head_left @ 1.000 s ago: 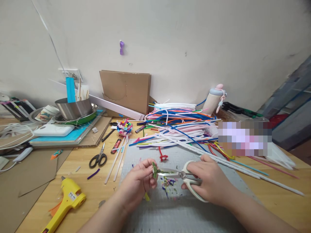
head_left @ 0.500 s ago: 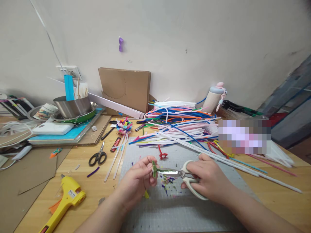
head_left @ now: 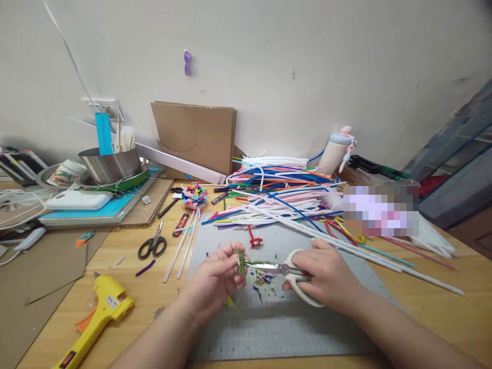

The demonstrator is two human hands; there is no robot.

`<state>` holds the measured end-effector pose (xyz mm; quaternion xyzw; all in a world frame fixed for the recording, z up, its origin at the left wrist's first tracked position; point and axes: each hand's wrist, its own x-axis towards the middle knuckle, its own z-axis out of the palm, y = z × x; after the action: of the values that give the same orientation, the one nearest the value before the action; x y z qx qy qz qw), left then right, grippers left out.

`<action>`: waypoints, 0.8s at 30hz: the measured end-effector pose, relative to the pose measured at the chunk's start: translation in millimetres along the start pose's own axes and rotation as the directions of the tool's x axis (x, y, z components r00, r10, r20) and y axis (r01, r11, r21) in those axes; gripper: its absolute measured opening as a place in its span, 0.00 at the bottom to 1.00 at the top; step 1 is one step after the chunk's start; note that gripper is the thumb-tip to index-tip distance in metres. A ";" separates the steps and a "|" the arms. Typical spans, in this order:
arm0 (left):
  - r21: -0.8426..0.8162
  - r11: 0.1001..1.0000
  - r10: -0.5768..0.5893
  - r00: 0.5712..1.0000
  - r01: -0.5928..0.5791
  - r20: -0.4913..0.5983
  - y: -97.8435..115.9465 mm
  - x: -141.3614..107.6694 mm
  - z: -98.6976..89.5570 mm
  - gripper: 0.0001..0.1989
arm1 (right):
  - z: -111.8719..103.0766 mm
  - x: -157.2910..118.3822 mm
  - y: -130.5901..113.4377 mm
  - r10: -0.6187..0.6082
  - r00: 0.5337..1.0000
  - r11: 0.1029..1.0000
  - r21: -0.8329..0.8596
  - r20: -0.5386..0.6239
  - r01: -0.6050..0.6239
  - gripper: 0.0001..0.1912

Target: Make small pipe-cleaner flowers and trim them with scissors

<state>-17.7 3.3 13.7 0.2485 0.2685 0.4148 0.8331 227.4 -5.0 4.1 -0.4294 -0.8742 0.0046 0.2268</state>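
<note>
Between the fingertips of my left hand (head_left: 219, 274) is a small bent piece of green pipe cleaner (head_left: 241, 261). My right hand (head_left: 325, 277) grips the white-handled scissors (head_left: 294, 274), whose blades point left and reach the green piece. Whether the blade tips pinch it or only touch it, I cannot tell. Beneath both hands lies a grey cutting mat (head_left: 292, 333), with coloured fuzz clippings (head_left: 263, 284) scattered under the blades. A red pipe-cleaner flower (head_left: 255, 241) rests on the mat just beyond my left fingers.
Many coloured pipe cleaners (head_left: 284, 200) are heaped behind the mat. To the left are black-handled scissors (head_left: 154, 245), a yellow glue gun (head_left: 109, 302) and glue sticks (head_left: 188, 251). A bottle (head_left: 335, 154) stands by the wall, near cardboard (head_left: 196, 138). A metal bowl (head_left: 111, 165) sits back left.
The whole view has shifted slightly. Both hands keep nearly the same pose, with the scissor blades still against the green pipe cleaner.
</note>
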 end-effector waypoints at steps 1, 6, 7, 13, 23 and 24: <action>-0.007 1.000 -0.004 1.000 0.004 0.004 0.2 0.0 0.2 0.07 | 0.3 -0.2 0.1 0.001 1.000 1.000 0.003 0.006 -0.001 0.16; -0.019 1.000 0.000 1.000 0.000 0.011 1.2 -0.5 0.8 0.05 | 2.0 -2.0 0.8 -0.017 1.000 1.000 0.012 0.010 0.017 0.16; -0.019 1.000 0.005 1.000 -0.004 0.008 1.5 -0.6 0.8 0.05 | 2.0 -2.2 0.9 -0.023 1.000 1.000 0.013 0.013 0.023 0.15; -0.023 1.000 0.005 1.000 -0.005 0.003 3.1 -0.2 0.8 0.06 | -3.1 -0.8 5.1 -0.001 0.999 1.000 -0.022 -0.044 0.000 0.14; 0.011 0.998 0.063 0.997 -0.063 -0.039 -0.2 -0.3 5.6 0.04 | -8.7 2.7 12.4 0.088 0.995 0.993 -0.078 -0.037 -0.090 0.13; 0.011 0.998 0.064 0.997 -0.064 -0.046 -0.1 -0.4 5.8 0.04 | -8.6 2.8 12.6 0.092 0.995 0.992 -0.084 -0.026 -0.094 0.13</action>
<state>-14.0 1.8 18.0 0.2513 0.2815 0.4455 0.8119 238.8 3.5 10.4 -0.4789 -0.8501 -0.0268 0.2173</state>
